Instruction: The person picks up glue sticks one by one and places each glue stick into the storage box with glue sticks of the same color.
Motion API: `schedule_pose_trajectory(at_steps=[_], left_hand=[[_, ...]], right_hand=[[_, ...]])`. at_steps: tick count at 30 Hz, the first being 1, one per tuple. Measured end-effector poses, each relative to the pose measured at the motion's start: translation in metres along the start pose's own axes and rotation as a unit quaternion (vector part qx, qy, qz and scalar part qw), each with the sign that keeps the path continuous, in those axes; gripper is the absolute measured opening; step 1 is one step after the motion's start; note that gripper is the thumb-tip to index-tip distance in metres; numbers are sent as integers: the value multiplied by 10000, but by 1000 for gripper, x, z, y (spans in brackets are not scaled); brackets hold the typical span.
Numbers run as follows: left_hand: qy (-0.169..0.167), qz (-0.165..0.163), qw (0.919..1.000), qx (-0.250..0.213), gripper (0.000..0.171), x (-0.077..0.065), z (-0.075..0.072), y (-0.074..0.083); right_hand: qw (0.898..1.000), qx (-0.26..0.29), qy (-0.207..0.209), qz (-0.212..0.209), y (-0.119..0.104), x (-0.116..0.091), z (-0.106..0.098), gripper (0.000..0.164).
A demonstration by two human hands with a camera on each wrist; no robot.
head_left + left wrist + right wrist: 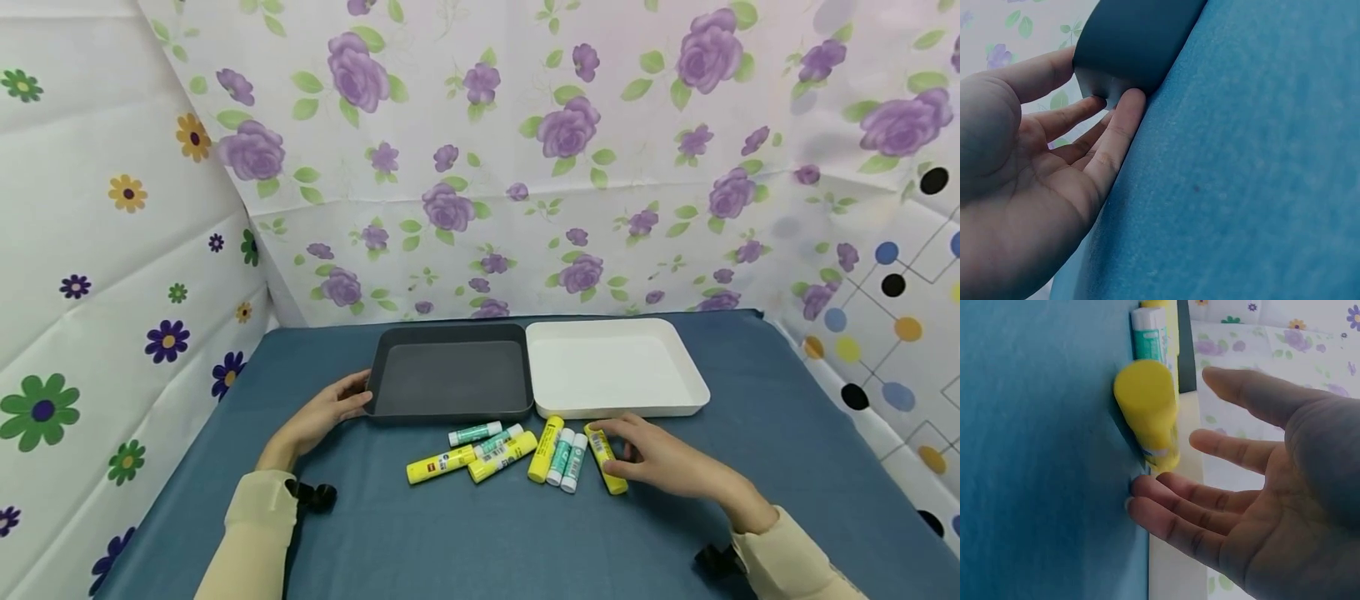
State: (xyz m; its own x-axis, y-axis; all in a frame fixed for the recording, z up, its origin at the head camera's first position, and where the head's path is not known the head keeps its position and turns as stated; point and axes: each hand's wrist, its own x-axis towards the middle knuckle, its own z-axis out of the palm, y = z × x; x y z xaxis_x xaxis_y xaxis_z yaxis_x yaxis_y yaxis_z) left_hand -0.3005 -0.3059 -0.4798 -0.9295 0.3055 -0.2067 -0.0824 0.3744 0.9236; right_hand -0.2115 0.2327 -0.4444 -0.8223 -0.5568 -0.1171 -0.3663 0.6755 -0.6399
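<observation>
My left hand [321, 418] touches the left wall of a dark grey tray [450, 375]; in the left wrist view, its extended fingers rest against the tray's corner [1125, 47]. My right hand [667, 458] hovers around a yellow glue stick [606, 460], thumb and fingers spread. In the right wrist view, a gap shows between the fingers and that glue stick [1145, 394]. To its left lie a yellow glue stick [545, 450] and two green-and-white glue sticks [560, 457], side by side. Further left, more yellow [441, 465] and green-and-white glue sticks [475, 433] lie in a loose cluster.
A white tray [615, 367] stands against the dark tray's right side, near the back of the table. Blue cloth [465, 550] covers the tabletop. Flower-patterned sheets [450, 167] hang behind and at the left, with a dotted one [892, 358] at the right.
</observation>
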Motion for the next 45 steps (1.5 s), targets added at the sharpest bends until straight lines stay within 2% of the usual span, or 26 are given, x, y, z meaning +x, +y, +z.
schedule_pose_trajectory(at_steps=[13, 19, 25, 31, 39, 45], left_hand=[[-141, 73, 9998, -74, 73, 0, -2, -1], [-118, 43, 9999, -103, 71, -1, -2, -1], [-154, 91, 9998, -82, 73, -1, -1, -1], [-175, 157, 9997, -66, 73, -2, -1, 1], [-174, 125, 9998, -16, 72, -2, 0, 1], [-151, 111, 9998, -10, 72, 0, 0, 0]], right_hand=[[9986, 71, 393, 339, -4, 8, 13, 67], [9986, 137, 377, 340, -5, 9, 16, 70], [9975, 162, 466, 512, -7, 10, 19, 74], [9965, 283, 546, 560, -8, 10, 20, 73], [9961, 554, 608, 332, -3, 9, 16, 68], [9951, 875, 438, 148, 0, 8, 11, 69]])
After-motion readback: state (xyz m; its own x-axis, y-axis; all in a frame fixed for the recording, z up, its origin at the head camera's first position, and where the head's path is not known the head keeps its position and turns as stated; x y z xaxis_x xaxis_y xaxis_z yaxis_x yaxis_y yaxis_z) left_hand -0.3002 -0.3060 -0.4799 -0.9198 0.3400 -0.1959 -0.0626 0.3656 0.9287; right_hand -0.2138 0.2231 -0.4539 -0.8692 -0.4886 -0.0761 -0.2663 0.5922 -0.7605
